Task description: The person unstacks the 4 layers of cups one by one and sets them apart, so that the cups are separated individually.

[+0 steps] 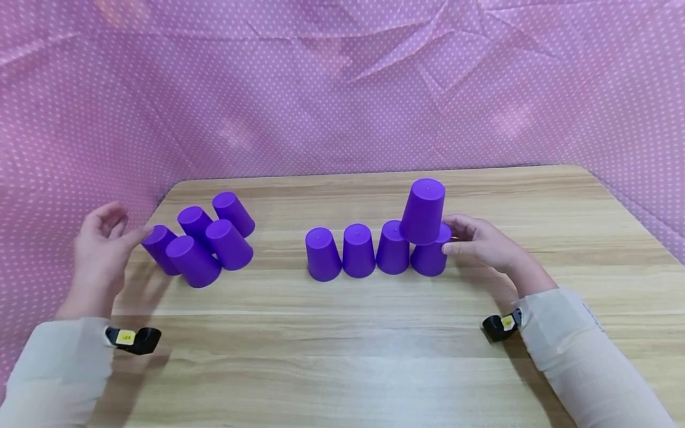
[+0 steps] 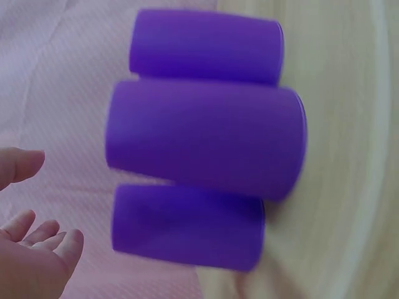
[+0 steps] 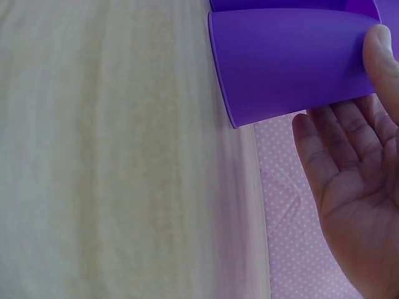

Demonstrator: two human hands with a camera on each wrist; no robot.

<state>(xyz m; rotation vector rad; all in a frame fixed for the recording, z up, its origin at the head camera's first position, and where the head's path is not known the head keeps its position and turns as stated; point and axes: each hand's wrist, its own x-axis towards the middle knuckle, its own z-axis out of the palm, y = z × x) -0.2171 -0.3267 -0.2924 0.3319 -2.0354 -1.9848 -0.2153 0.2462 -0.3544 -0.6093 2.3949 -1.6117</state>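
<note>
In the head view my left hand is beside the left group of upside-down purple cups, its thumb overlapping the leftmost cup. Left wrist view: a gap separates these loose fingers from the large middle cup. My right hand is at the right end of a row of upturned purple cups. Its thumb lies against the end cup near the base, while the relaxed fingers pass behind that cup. One purple cup stands on top at the row's right end, overlapping the two cups under it.
The left group also has a front cup and a back cup. A cup forms the row's left end. Everything stands on a wood-grain table, with a pink dotted cloth behind.
</note>
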